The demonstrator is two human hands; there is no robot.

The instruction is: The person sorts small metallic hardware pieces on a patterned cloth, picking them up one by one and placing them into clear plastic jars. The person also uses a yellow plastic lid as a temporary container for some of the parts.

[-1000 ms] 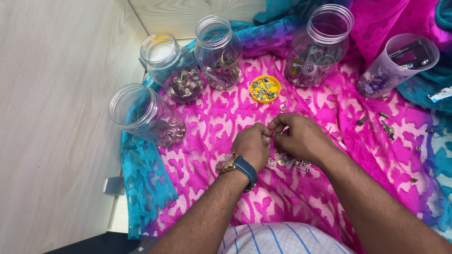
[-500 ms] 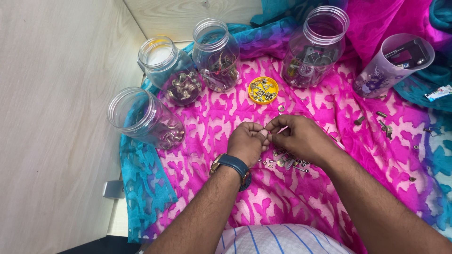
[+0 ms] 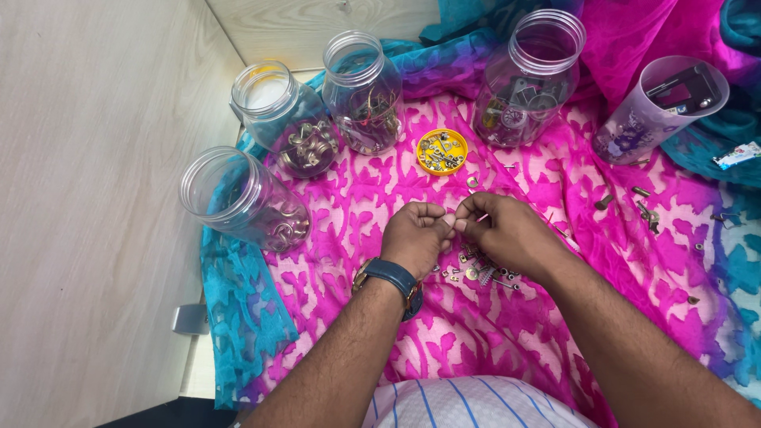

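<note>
- left hand (image 3: 415,236) and right hand (image 3: 507,231) are seen meeting fingertip to fingertip at the centre of the pink patterned cloth (image 3: 349,261).
- a small thin part is pinched between them at the meeting point; its shape cannot be told, being mostly hidden by the fingertips.
- grip state: both hands are closed narrowly on that small part, thumbs and forefingers pressed together; the remaining fingers are curled in.
- a wristwatch (image 3: 390,279) is worn on the left wrist.
- a loose pile of small metal parts (image 3: 476,271) is noted just below the hands, at 6 o'clock from the pinch, touching the cloth.
- a yellow lid (image 3: 441,151) filled with small pieces lies at 12 o'clock from the hands, near but apart.
- four clear jars (image 3: 361,95) are ranged from 10 to 1 o'clock; a frosted cup (image 3: 658,111) is tilted at 2 o'clock.
- scattered metal pieces (image 3: 644,208) are seen at 3 o'clock, well apart.
- judgement: the pinch is best kept low over the cloth, so a slipped part is caught near the pile; pressure is best kept light and the wrists steady.
</note>
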